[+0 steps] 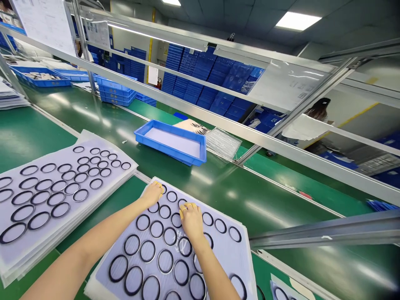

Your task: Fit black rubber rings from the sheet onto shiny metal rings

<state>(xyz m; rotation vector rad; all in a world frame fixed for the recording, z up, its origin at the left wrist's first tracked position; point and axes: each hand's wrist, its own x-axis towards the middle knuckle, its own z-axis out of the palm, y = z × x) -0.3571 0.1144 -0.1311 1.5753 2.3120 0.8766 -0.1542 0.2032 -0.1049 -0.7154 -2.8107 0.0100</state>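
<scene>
Yellow covers sit on the fingertips of both my hands. My left hand [153,194] is at the far left corner of a stack of pale sheets [225,258], its fingers closed on a black ring [164,188] that they partly hide. A little to the right, my right hand [191,218] has its fingers curled down over another black ring [181,202], mostly covered by the hand. Several more black rings [165,261] lie flat in rough rows on the top sheet around both hands and under the right forearm.
A second sheet stack [78,139] bearing several black rings stands at left. Beyond, on the green conveyor [131,162], is a blue tray [170,155] with a pale liner. A metal frame [312,229] crosses at right. Stacked blue trays [117,92] stand further back; a person [317,110] is at far right.
</scene>
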